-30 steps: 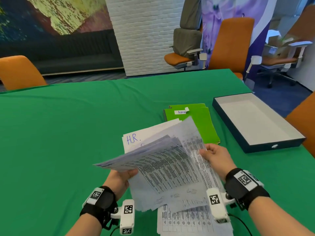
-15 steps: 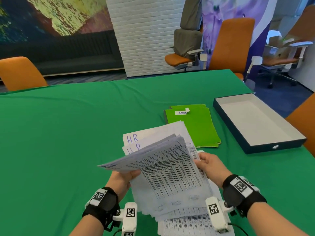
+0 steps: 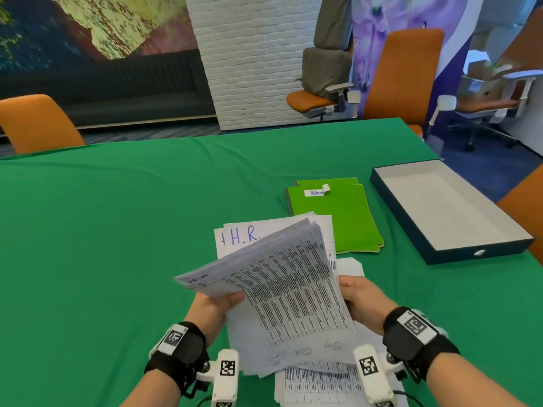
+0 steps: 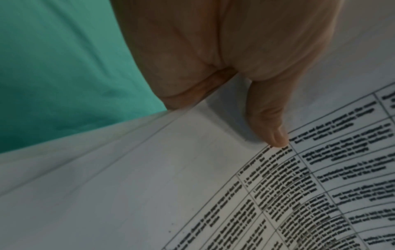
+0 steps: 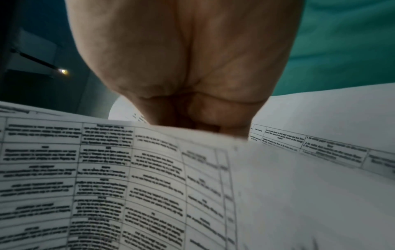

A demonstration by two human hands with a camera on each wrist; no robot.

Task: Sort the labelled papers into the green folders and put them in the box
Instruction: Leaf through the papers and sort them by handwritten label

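I hold a sheaf of printed papers (image 3: 288,292) tilted above the green table (image 3: 117,230). My left hand (image 3: 219,304) grips its left edge, thumb (image 4: 271,121) on top. My right hand (image 3: 357,295) grips the right edge, fingers curled round the sheets (image 5: 192,186). Behind the sheaf, a sheet marked "H.R." (image 3: 244,237) shows. More printed sheets (image 3: 317,383) lie on the table under my wrists. A stack of green folders (image 3: 338,218), top one labelled "Admin", lies behind the papers. The open dark box (image 3: 449,212) with a pale inside sits at the right, with nothing in it.
Orange chairs stand at the far left (image 3: 35,121), beyond the far edge (image 3: 402,77) and at the right edge (image 3: 526,207). A white brick pillar (image 3: 249,54) rises behind the table. The table's right edge runs just past the box.
The fanned sheaf has drawn together and swung towards me and to the left. My right hand slid nearer along its right edge. The "H.R." sheet behind shows more.
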